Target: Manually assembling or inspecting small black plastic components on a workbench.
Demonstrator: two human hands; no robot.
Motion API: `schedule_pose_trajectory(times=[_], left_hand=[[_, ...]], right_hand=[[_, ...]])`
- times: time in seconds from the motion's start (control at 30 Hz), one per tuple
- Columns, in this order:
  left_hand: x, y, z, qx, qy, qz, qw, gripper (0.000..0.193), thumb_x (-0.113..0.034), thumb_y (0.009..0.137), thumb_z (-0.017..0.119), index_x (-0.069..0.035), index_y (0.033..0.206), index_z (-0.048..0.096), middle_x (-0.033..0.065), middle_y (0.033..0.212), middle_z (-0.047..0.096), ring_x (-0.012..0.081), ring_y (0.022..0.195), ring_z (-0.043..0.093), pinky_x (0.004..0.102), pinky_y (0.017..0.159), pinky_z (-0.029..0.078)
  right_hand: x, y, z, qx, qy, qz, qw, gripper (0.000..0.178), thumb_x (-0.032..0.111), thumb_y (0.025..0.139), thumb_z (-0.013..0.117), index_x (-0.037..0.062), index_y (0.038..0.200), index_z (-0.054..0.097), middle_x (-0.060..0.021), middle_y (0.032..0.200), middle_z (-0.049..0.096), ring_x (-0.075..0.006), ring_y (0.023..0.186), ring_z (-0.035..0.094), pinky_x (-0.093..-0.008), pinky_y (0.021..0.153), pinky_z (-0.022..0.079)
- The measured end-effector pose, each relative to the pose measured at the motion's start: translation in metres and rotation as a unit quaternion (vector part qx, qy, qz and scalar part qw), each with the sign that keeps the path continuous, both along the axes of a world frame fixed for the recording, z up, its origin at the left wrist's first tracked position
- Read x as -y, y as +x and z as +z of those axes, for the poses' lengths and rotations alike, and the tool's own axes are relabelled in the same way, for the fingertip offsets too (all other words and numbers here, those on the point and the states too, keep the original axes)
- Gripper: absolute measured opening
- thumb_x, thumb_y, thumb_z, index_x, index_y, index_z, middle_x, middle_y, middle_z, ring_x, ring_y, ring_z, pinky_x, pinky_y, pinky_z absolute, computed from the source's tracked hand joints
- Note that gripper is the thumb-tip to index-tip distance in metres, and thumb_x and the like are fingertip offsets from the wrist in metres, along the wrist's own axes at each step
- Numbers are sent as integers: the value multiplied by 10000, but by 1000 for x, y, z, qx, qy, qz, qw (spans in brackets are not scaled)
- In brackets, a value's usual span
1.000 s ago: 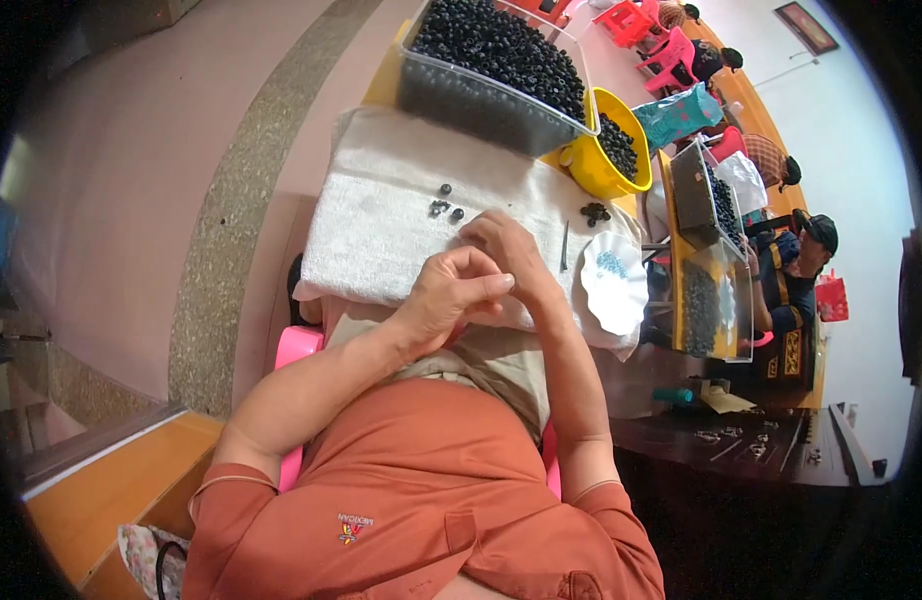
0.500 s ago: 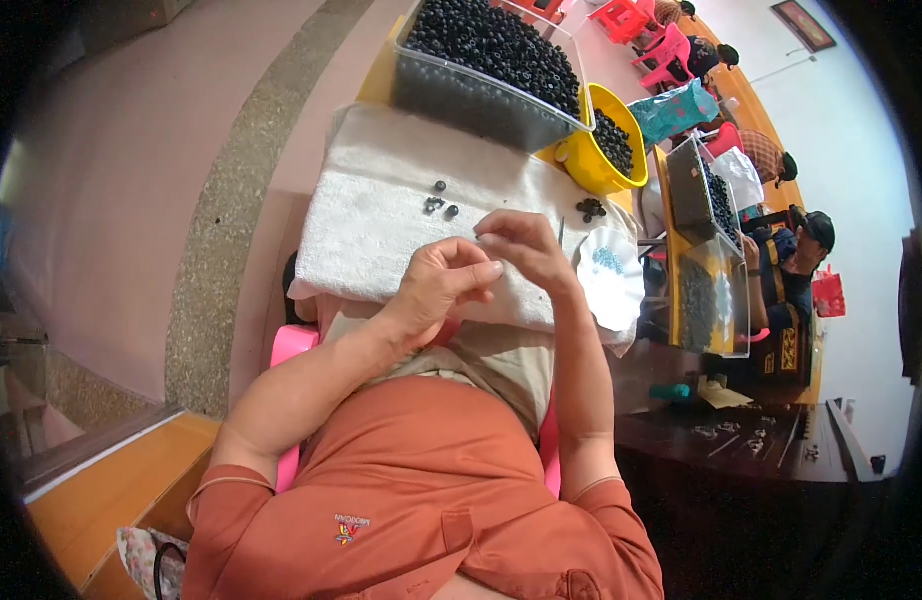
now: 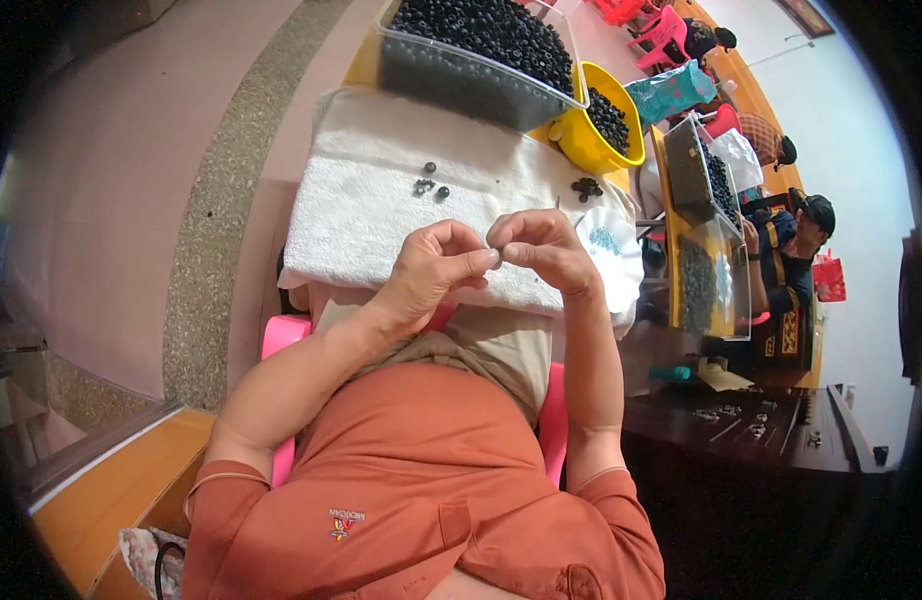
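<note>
My left hand [image 3: 433, 268] and my right hand [image 3: 543, 245] are raised over the near edge of a white towel [image 3: 356, 205]. Their fingertips meet in a pinch. Whatever they pinch is too small to make out. A few loose dark beads [image 3: 427, 186] lie on the towel beyond my left hand. A small cluster of dark beads [image 3: 586, 187] lies beyond my right hand. A white scalloped dish [image 3: 621, 262] with small blue bits sits just right of my right hand.
A grey bin [image 3: 451, 80] and a yellow bowl [image 3: 581, 150], both full of dark beads, stand behind the towel. Clear bins [image 3: 686, 175] of beads stand to the right, where another person [image 3: 791, 270] sits. I sit on a pink chair [image 3: 281, 335]. A dark table [image 3: 741, 430] is at lower right.
My hands stay together over the towel. The right hand has shifted from lying over the left to meeting it fingertip to fingertip. The view has tilted slightly.
</note>
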State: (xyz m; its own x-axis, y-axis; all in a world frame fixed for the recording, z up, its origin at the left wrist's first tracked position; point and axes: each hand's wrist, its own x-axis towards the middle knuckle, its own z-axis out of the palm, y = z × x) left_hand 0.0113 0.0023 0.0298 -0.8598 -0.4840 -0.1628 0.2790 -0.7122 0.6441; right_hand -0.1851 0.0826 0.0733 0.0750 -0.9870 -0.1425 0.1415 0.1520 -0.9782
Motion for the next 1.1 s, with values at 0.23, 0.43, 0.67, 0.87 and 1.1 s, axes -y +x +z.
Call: schedule_pose_trajectory(times=[0.23, 0.43, 0.67, 0.87, 1.1], left_hand=[[0, 0, -4, -13, -9, -14, 1000, 157, -65, 868, 721, -49, 960, 594, 33, 905, 646, 109, 794, 643, 254, 715, 578], [-3, -1, -7, -1, -8, -23, 1000, 178, -61, 856, 733, -56, 959, 588, 29, 905, 634, 108, 803, 643, 249, 715, 576], [-6, -3, -10, 1, -37, -31, 999, 192, -63, 862, 725, -49, 975, 571, 29, 908, 628, 112, 803, 642, 262, 698, 579], [-4, -1, -7, 2, -28, -39, 999, 155, -60, 888, 691, -41, 980, 568, 45, 915, 635, 120, 807, 645, 269, 706, 578], [-3, -2, -11, 9, 9, -24, 1000, 146, -59, 890, 685, -41, 974, 567, 52, 921, 641, 131, 813, 649, 277, 718, 579]], right_hand=[[-4, 4, 0, -49, -60, 4, 997, 117, 37, 886, 689, -39, 974, 679, -71, 979, 655, -132, 896, 622, -265, 795, 513], [-12, 7, 5, -88, -44, -2, 995, 113, 52, 911, 672, -40, 977, 680, -69, 969, 650, -131, 903, 618, -271, 797, 509], [-16, 6, 12, -144, -42, 21, 989, 123, 61, 903, 686, -44, 967, 676, -64, 922, 657, -129, 878, 623, -270, 782, 507], [-19, 14, 5, -96, -13, -48, 994, 130, 61, 897, 693, -59, 947, 681, -82, 892, 673, -133, 833, 642, -261, 755, 530], [-26, 25, -29, -97, -121, -131, 979, 129, 39, 877, 699, -55, 966, 694, -103, 914, 641, -155, 859, 610, -273, 756, 518]])
